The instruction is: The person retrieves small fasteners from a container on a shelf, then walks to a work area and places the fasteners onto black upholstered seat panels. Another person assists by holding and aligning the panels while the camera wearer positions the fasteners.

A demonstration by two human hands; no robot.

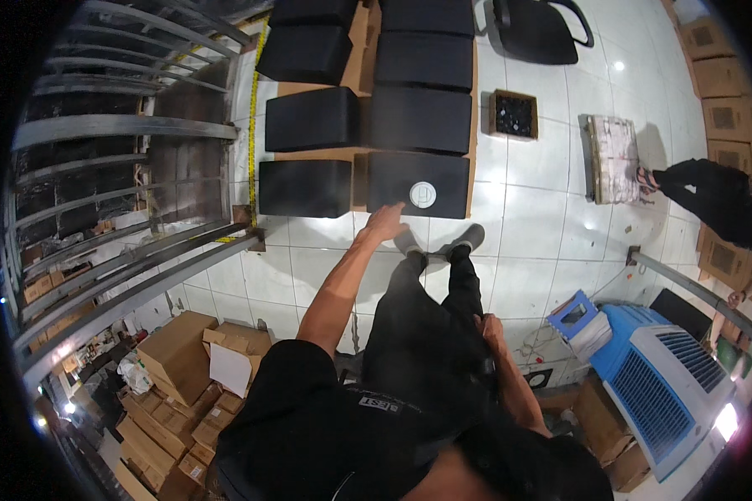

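Note:
My left hand reaches forward to the near edge of a black block-shaped case with a round white label on top. Its fingers stretch toward the label, with nothing visible in them; whether they touch the case I cannot tell. More black cases of this kind, such as one at the left, stand in two columns on brown cardboard. My right hand hangs low beside my right thigh, against the dark trousers; its fingers are partly hidden.
A small box of dark pieces stands right of the cases. Beyond it are a wrapped stack and a person's leg. Metal racking lines the left, cartons the lower left. A blue-white air cooler stands lower right.

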